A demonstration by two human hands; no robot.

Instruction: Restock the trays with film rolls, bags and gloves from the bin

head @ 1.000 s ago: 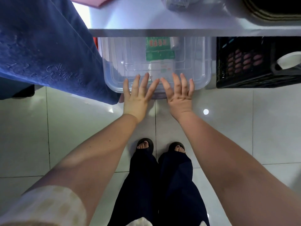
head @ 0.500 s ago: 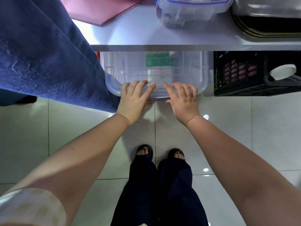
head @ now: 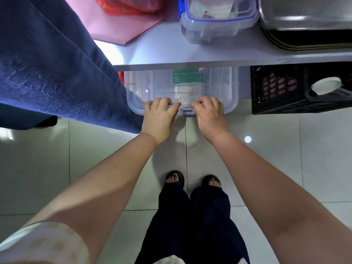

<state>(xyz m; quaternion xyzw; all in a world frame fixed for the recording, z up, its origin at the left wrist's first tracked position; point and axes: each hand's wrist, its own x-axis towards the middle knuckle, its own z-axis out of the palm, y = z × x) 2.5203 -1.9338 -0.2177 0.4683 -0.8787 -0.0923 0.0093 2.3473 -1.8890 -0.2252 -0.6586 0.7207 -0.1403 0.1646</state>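
A clear plastic bin (head: 231, 96) with a clear lid sits on the tiled floor, mostly under a white table (head: 171, 54). Through the lid I see a green packet (head: 187, 78) and pale wrapped items inside. My left hand (head: 159, 116) curls its fingers over the bin's near rim, left of the front latch. To the right of the latch, my right hand (head: 209, 114) grips the same rim. Both hands are side by side at the bin's front edge.
A black crate (head: 282, 103) with a white lid in it stands right of the bin. On the table are a clip-lid container (head: 219, 23), metal trays (head: 304, 20), pink sheet (head: 122, 27) and red bag (head: 129, 6). Blue cloth (head: 57, 63) hangs at left.
My fingers went from lying flat on the bin's lid to curling over its front rim. The view has tilted up, showing more of the tabletop.
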